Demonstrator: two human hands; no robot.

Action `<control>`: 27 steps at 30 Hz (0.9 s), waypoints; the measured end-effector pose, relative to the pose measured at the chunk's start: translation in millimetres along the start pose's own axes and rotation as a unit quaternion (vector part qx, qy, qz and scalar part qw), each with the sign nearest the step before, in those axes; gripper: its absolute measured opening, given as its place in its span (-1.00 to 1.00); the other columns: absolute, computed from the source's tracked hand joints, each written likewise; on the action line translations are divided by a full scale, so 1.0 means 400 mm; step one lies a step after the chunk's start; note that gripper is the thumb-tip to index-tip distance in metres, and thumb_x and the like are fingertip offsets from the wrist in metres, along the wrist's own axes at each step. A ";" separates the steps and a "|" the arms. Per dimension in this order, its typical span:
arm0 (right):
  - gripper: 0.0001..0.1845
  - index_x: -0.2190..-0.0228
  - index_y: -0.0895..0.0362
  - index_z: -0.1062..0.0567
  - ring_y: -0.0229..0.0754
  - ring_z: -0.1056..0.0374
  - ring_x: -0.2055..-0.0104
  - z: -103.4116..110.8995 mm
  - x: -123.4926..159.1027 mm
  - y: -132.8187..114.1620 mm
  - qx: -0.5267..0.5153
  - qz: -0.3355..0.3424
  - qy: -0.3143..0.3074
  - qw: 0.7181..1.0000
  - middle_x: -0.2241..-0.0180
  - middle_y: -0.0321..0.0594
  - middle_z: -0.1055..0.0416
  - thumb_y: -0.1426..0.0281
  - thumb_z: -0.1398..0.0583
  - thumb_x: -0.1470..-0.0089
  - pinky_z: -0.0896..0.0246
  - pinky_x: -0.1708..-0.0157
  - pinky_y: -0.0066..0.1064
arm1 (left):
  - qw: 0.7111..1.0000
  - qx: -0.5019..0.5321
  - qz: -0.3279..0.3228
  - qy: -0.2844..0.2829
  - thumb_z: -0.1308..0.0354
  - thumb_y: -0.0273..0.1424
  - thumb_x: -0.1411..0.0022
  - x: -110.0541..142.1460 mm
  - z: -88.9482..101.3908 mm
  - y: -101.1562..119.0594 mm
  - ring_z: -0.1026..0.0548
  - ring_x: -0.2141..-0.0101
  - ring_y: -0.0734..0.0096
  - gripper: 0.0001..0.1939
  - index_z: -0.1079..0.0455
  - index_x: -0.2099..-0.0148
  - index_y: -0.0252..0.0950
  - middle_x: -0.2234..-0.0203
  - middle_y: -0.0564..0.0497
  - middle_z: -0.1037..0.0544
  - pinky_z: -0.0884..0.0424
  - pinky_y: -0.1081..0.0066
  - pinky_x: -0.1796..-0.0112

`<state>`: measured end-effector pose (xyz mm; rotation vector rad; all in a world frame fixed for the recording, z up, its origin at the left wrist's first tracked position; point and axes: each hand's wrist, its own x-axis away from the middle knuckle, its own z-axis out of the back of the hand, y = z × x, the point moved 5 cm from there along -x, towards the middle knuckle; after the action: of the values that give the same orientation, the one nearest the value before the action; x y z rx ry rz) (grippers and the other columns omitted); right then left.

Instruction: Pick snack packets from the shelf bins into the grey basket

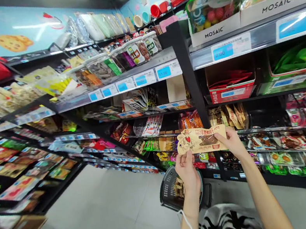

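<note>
- Holding tan packet (201, 136) up in front of shelving (186, 61), stretched sideways between both hands, printed face toward camera.
- Pinching lower left edge with left hand (187, 169), thumb on front; fingers behind partly hidden, cannot tell exact placement.
- Gripping right end with right hand (233, 143), digit laid across front; rest of grasp behind packet not visible.
- Showing dark brown contents (206, 140) mid-front, red print around.
- Probably light, easy for either hand alone; likely thin, flexible wrapper with firmer middle.
- Maybe a bit slick if coated; unlikely to break, though likely to crease or tear if pulled hard.
- Best held by flat ends or edges, thumb in front, fingers behind; avoid squeezing the middle.
- Below, partly behind left forearm: dark basket (166, 191) with tan items (179, 187) inside.
- Just behind right end, on shelf: more tan-coloured packs (234, 116).
</note>
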<state>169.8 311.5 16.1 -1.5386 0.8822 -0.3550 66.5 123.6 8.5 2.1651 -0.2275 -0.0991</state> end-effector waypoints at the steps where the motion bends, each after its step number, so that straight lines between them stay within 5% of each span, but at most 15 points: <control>1: -0.50 0.20 0.15 -0.61 0.03 -0.56 0.21 -0.009 -0.001 -0.002 0.012 0.001 -0.011 1.000 0.20 -0.09 -0.62 0.05 -0.43 0.08 -0.51 0.18 -0.21 | 1.000 0.000 -0.003 0.012 -0.56 -0.27 0.19 -0.005 0.005 0.002 -0.45 0.47 0.60 -0.54 -0.45 0.30 -0.32 0.49 0.14 -0.53 -0.38 0.55 0.35; 10: -0.41 0.14 0.16 -0.56 0.02 -0.53 0.14 -0.064 -0.017 0.021 0.071 0.011 -0.100 0.992 0.16 -0.08 -0.59 0.14 -0.49 0.19 -0.50 0.13 -0.21 | 0.999 0.018 -0.022 0.026 -0.54 -0.30 0.11 -0.047 0.035 0.010 -0.45 0.50 0.64 -0.51 -0.33 0.22 -0.25 0.45 0.18 -0.53 -0.34 0.55 0.36; 16: -0.82 0.35 0.08 -0.54 -0.05 -0.44 0.20 -0.094 -0.028 -0.041 0.158 0.176 -0.106 0.966 0.26 -0.14 -0.52 0.25 -0.37 -0.06 -0.37 0.16 -0.22 | 0.996 0.077 0.026 -0.022 -0.51 -0.28 0.03 -0.041 0.018 0.003 -0.57 0.08 0.39 -0.56 -0.35 0.19 -0.20 0.13 0.06 -0.55 -0.40 0.30 -0.06; 20: -0.89 0.43 0.04 -0.56 0.01 -0.40 0.08 -0.113 -0.026 -0.059 0.188 0.237 -0.118 0.946 0.14 -0.09 -0.51 0.33 -0.31 -0.14 -0.31 0.05 -0.09 | 0.991 0.068 0.067 -0.098 -0.43 -0.22 -0.08 -0.024 -0.018 -0.001 -0.51 -0.07 0.23 -0.59 -0.46 0.05 -0.20 -0.05 -0.09 -0.55 -0.43 0.19 -0.09; 22: -0.96 0.35 0.02 -0.59 0.05 -0.38 -0.01 -0.115 -0.025 -0.063 0.198 0.248 -0.114 0.941 0.03 -0.08 -0.47 0.34 -0.33 -0.12 -0.29 0.00 -0.06 | 0.990 0.052 0.073 -0.105 -0.45 -0.28 -0.06 -0.018 -0.027 -0.003 -0.49 -0.10 0.21 -0.53 -0.46 -0.03 -0.15 -0.11 -0.09 -0.53 -0.46 0.25 -0.04; 27: -0.62 -0.04 0.02 -0.49 0.02 -0.34 -0.16 -0.098 -0.030 -0.044 0.190 0.205 -0.111 0.954 -0.12 -0.04 -0.40 0.37 -0.25 -0.17 -0.26 -0.15 -0.09 | 0.997 0.040 0.034 -0.054 -0.47 -0.38 -0.03 -0.022 -0.017 0.005 -0.54 -0.02 0.32 -0.49 -0.49 -0.05 -0.12 -0.12 -0.06 -0.54 -0.49 0.43 0.09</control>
<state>141.0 291.3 43.1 -0.9877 0.8709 -0.0399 58.7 129.7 13.7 2.2322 -0.3729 -0.1710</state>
